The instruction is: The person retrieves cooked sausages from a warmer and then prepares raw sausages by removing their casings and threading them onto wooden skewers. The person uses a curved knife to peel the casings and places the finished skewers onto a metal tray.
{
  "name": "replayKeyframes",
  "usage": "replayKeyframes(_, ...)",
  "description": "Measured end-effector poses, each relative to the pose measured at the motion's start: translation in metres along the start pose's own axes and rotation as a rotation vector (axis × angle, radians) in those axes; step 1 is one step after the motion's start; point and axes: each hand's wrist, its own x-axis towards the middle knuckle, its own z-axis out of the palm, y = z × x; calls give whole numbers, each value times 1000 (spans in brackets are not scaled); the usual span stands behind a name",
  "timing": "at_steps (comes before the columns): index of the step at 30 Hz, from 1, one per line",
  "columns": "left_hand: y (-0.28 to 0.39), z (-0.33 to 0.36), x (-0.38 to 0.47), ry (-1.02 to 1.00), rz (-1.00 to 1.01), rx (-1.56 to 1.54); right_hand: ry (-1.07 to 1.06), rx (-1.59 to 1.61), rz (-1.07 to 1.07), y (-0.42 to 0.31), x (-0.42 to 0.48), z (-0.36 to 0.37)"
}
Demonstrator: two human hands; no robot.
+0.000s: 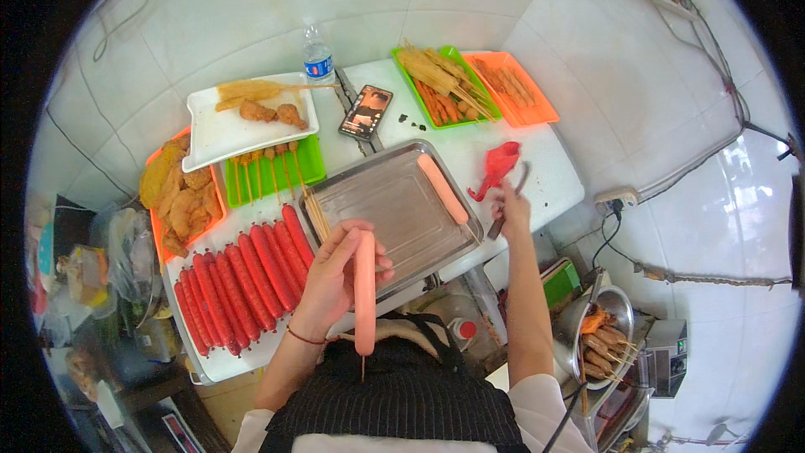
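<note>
A peeled pink sausage [365, 292] stands nearly upright in my left hand [343, 264], a thin wooden skewer [363, 370] poking from its lower end. My right hand [512, 211], slightly blurred, grips a dark, narrow knife-like tool [496, 227] over the right part of the table. Right beside those fingers lies a crumpled red sausage casing [502, 160]. On the metal tray [383, 201] between my hands rest another peeled sausage [443, 189] on a skewer and a bundle of bare skewers [317, 217]. Red-cased sausages [242, 289] lie in a row left of the tray.
Behind are a white tray [207, 132] with fried drumsticks, a lit phone [366, 112], and a water bottle [318, 60]. Green [494, 114] and orange [544, 114] trays hold skewered food at the back right. A metal bowl [569, 327] of skewers stands below the table's right end.
</note>
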Motion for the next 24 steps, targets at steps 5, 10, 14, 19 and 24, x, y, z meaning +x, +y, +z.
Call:
replayKeyframes(5, 8, -3, -9, -18, 49, 27, 80, -169, -58, 30, -5, -4)
replayKeyframes(10, 14, -2, -18, -79, 80, -51, 31, 85, -365, -3, -64, 11)
replayKeyframes(14, 17, 1, -23, -105, 99, -49, -459, -194, -461, -31, -137, 32)
replayKeyframes(19, 15, 2, -27, -120, 131, -68, -666, -461, -558, -38, -199, 55)
replayKeyframes(24, 11, 2, -30, -97, 167, -123, -705, -567, -652, -36, -213, 70)
